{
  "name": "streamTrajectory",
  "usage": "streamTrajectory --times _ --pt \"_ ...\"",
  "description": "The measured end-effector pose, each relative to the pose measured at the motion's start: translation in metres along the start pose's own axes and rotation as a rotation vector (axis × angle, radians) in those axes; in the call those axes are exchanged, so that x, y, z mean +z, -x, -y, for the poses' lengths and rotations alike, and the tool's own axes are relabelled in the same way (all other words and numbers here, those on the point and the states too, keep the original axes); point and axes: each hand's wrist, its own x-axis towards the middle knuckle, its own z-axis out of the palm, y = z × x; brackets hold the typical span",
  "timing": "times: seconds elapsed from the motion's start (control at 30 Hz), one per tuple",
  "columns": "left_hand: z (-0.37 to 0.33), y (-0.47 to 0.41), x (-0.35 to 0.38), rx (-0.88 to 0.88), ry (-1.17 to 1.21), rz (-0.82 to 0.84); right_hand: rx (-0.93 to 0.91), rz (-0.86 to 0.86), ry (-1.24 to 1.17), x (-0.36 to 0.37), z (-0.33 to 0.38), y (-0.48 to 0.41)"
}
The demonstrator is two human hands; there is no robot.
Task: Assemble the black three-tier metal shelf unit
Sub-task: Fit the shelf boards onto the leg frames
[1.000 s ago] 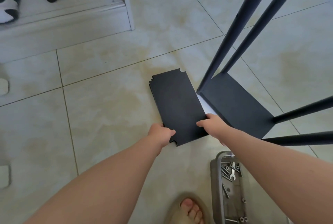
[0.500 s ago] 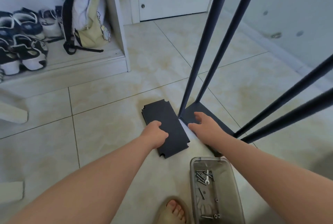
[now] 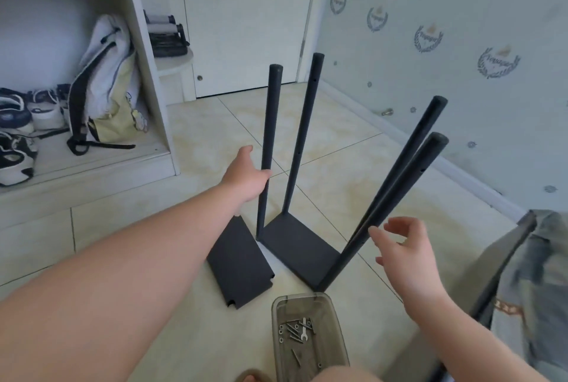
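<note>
Both arms (image 3: pixel 123 274) outstretched, left hand (image 3: pixel 246 175) beside pole (image 3: pixel 270 123)

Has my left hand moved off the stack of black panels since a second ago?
Yes. The left hand has gone up and away from the black panels to the rear-left post.

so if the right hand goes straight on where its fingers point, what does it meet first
Most likely the nearest black pole, low on its length: the right hand points its open fingers left at it. Depth is unclear from one view.
</note>
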Motion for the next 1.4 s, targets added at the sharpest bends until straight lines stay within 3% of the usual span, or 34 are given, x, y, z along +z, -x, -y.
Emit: streamTrajectory --times 0.47,0.8,1.13,1.4 --pt "-0.055 -0.077 0.009 0.115 -0.016 -0.055 -0.056 0.006 0.016 0.01 -0.008 -0.072" --pt "-0.054 -0.038 0.008 0.218 0.008 -0.114 -0.145 -0.015 -0.004 0.011 0.014 -0.079" --pt "-0.068 0.049 -0.09 0.261 0.112 -0.339 -0.342 0.013 -0.027 0.015 0.097 -0.024" --pt "-0.032 0.144 -0.182 0.199 0.061 -0.497 -0.443 0.161 -0.049 0.073 0.147 0.06"
